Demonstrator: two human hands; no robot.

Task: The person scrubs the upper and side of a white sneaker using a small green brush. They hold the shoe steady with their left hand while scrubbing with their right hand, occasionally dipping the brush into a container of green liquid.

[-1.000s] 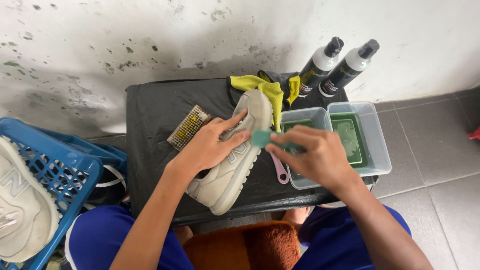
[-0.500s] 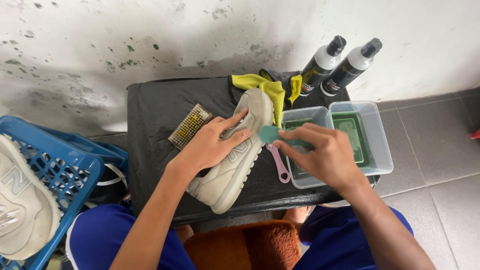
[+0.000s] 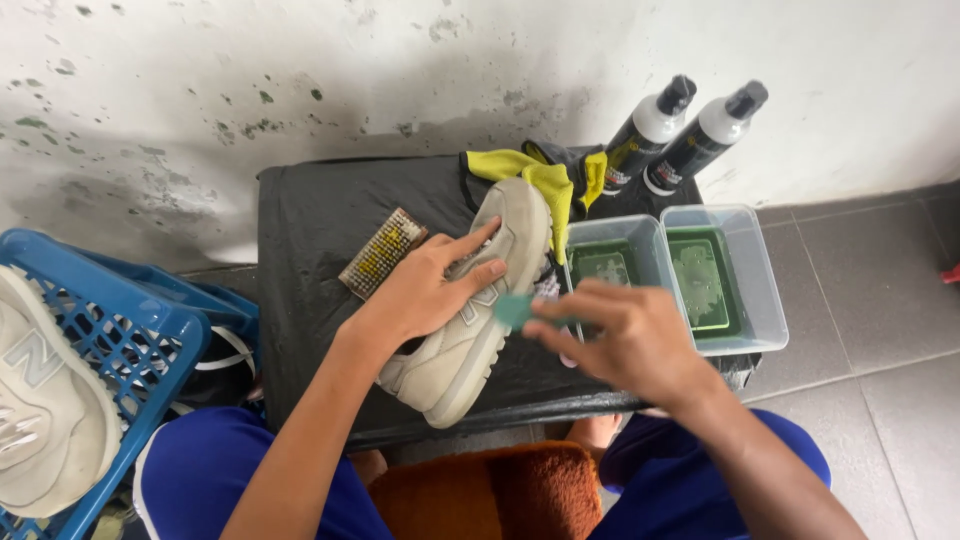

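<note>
One black table [image 3: 310,260] fills the middle of the view, standing against a stained white wall [image 3: 300,80] on a grey tiled floor [image 3: 880,330]. At the left is a blue crate [image 3: 120,340] and a pale shoe [image 3: 40,410] lies in it. Next in size is the beige sneaker [image 3: 470,330], which lies on the table slanted, with one end near the table's front edge and the other end pointing to the wall. The left hand [image 3: 430,285] rests flat on the upper side of the sneaker, fingers stretched out and pressing on it, so it is not closed around anything. The right hand [image 3: 625,335] is just beside the sneaker's sole, and its fingers are pinched closed on a small teal brush [image 3: 513,311] (only the tip shows, so I cannot tell its full shape). The tip is touching or almost touching the sole edge.

To the right of the sneaker stand two clear tubs [image 3: 665,262], side by side, each with greenish foamy liquid inside. Behind them two dark spray bottles [image 3: 690,135] with white necks lean against the wall. A yellow cloth [image 3: 545,175] lies at the back of the table, touching the far end of the sneaker. A bristle brush [image 3: 382,252] lies on the table, near the left hand. Something pink shows a little under the right hand, too hidden to tell.
</note>
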